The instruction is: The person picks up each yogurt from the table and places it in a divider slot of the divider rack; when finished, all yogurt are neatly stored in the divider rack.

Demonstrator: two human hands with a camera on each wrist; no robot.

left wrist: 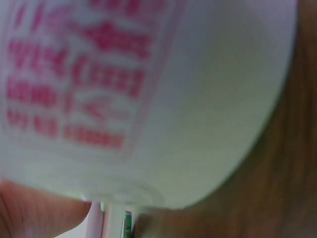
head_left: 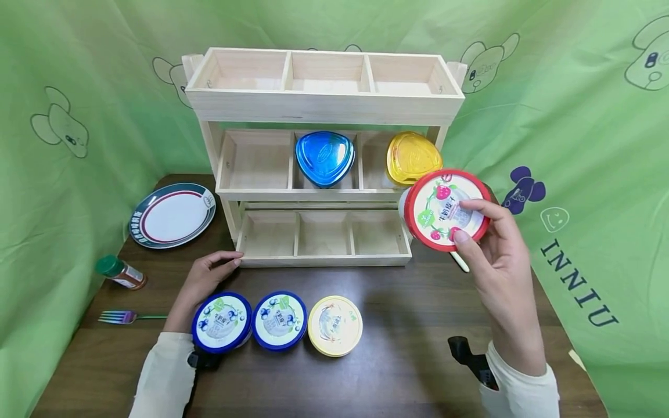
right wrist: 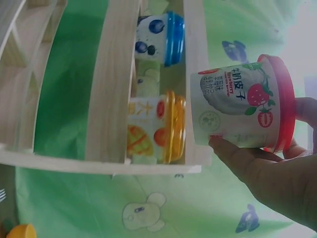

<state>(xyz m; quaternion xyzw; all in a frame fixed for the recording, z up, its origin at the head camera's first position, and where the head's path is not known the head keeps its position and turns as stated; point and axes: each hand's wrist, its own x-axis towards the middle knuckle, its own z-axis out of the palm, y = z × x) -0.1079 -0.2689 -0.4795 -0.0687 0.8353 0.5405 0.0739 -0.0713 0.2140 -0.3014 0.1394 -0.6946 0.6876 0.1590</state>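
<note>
My right hand (head_left: pixel 465 220) grips a red-lidded strawberry cup (head_left: pixel 447 209) in the air, just right of the wooden three-tier rack (head_left: pixel 324 107). The right wrist view shows this cup (right wrist: pixel 237 111) on its side, thumb under it, close to the rack's right post. The middle tier holds a blue-lidded cup (head_left: pixel 324 158) in its centre compartment and a yellow-lidded cup (head_left: pixel 413 157) in its right one. My left hand (head_left: pixel 222 264) rests on the table, fingertips touching the rack's lower left front edge. The left wrist view is filled by a blurred white cup side with pink print (left wrist: pixel 148 99).
Two blue-lidded cups (head_left: pixel 222 322) (head_left: pixel 279 320) and a yellow-lidded cup (head_left: pixel 335 325) stand in a row on the brown table (head_left: pixel 407 325). A plate (head_left: pixel 172 215), a spice bottle (head_left: pixel 121 272) and a fork (head_left: pixel 125 317) lie at the left. Green cloth surrounds everything.
</note>
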